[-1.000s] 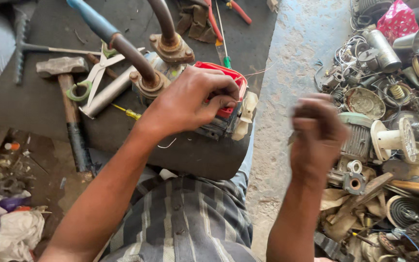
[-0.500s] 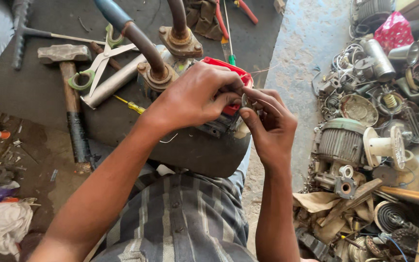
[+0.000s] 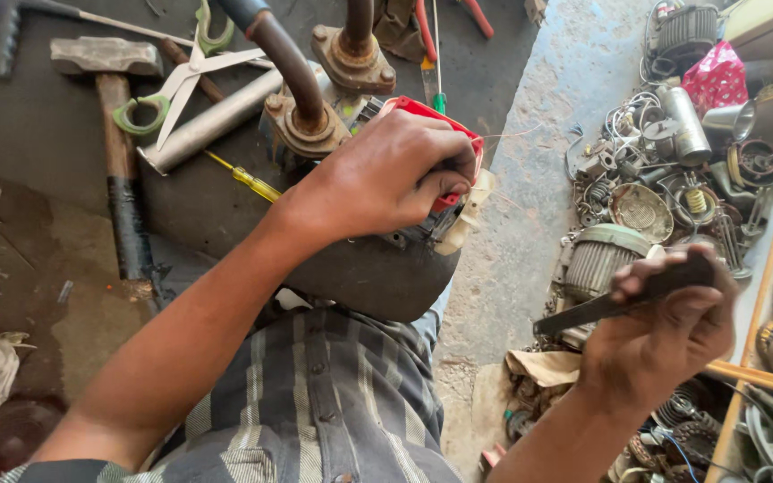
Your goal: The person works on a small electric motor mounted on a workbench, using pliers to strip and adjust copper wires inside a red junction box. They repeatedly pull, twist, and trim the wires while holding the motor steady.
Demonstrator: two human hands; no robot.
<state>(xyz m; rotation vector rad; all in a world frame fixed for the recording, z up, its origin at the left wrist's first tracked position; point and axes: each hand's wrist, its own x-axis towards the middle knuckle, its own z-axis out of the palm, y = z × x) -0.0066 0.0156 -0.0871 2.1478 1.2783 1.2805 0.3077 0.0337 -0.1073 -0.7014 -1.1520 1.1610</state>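
My left hand (image 3: 386, 179) lay clamped over the red-capped motor (image 3: 422, 228), fingers (image 3: 454, 165) curled tight round its red end cover and pinning it on the dark bench (image 3: 55, 134). My right hand (image 3: 664, 331) was well apart from it, out to the side, fingers closed round a flat dark metal blade (image 3: 601, 309) whose tip pointed back toward the motor. The cover looked to be on and the blade not yet set against it, so I judged the prying or scraping was left to do. A hammer (image 3: 109, 63) lay beyond my left knuckles.
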